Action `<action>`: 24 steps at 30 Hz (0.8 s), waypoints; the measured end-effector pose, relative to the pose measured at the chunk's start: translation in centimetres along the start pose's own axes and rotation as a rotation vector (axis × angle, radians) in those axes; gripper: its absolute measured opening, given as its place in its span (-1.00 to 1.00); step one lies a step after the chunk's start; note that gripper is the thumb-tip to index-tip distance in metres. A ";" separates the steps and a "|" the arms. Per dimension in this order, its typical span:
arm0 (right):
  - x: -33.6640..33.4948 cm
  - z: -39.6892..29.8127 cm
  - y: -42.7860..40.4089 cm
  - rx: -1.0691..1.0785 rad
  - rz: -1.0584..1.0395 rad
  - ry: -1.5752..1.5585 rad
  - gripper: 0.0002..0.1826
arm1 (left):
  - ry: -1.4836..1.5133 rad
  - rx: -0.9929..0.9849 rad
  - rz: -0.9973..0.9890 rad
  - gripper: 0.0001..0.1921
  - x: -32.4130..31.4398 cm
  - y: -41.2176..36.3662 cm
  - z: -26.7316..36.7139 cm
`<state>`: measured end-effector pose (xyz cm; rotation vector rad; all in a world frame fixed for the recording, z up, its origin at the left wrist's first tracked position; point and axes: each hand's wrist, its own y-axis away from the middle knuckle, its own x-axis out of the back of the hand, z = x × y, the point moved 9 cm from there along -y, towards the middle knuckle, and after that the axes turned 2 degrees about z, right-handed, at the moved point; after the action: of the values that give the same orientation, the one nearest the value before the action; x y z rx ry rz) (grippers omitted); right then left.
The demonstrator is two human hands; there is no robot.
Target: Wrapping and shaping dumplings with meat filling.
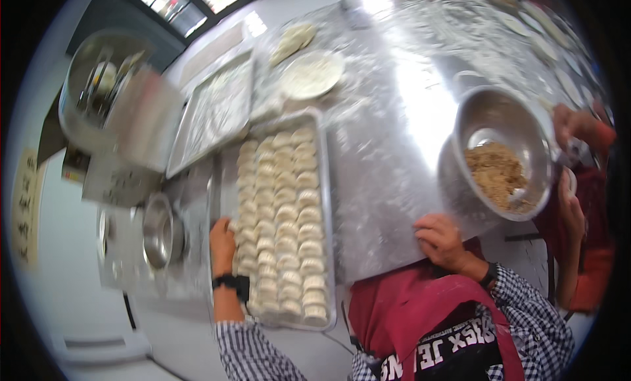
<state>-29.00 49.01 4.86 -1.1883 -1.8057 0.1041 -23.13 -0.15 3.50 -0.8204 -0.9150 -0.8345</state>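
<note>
Rows of folded dumplings (286, 228) fill most of a metal tray (328, 223). My left hand (223, 245) reaches over the tray's left side, its fingertips at a dumpling in the leftmost row; whether they grip it I cannot tell. My right hand (441, 243) rests with bent fingers at the near edge of the floured metal table (374, 184), with no object visible in it. To its upper right a large steel bowl (544, 149) stands tilted, with brown crumbly filling (495, 176) inside.
Beyond the dumplings lie a floured empty tray (217, 110), a plate of flour (313, 75) and a lump of dough (294, 41). A small steel bowl (162, 233) and a metal machine (123, 119) stand left. A co-worker's hands (572, 213) are at the right, beside the large bowl.
</note>
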 end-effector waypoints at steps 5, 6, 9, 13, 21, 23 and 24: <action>0.2 -0.1 1.3 0.041 0.010 -0.025 -0.82 | -0.051 -0.024 0.026 -0.66 1.0 2.5 -2.9; 0.7 0.0 1.6 0.033 0.026 -0.040 -0.82 | -0.060 0.010 0.034 -0.66 1.0 2.6 -3.1; 2.1 0.6 2.5 0.015 0.097 -0.075 -0.84 | -0.159 -0.100 0.068 -0.62 0.5 1.2 -3.4; 1.2 2.1 2.9 0.014 0.051 -0.413 -0.88 | 0.037 -0.056 -0.076 -0.70 3.9 3.0 5.5; 5.1 5.0 4.9 -0.210 0.065 -0.736 -0.93 | 0.783 0.173 -0.399 -0.77 1.4 8.7 21.2; 7.7 6.5 6.5 -0.329 0.134 -0.665 -0.91 | 0.765 0.054 -0.476 -0.77 0.7 10.2 24.6; 9.1 6.8 7.4 -0.334 0.149 -0.654 -0.91 | 0.839 0.040 -0.533 -0.77 0.4 11.2 27.1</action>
<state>-29.76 62.40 3.15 -1.6598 -2.3595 0.3160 -22.17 28.10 11.40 -0.1203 -0.3810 -1.4662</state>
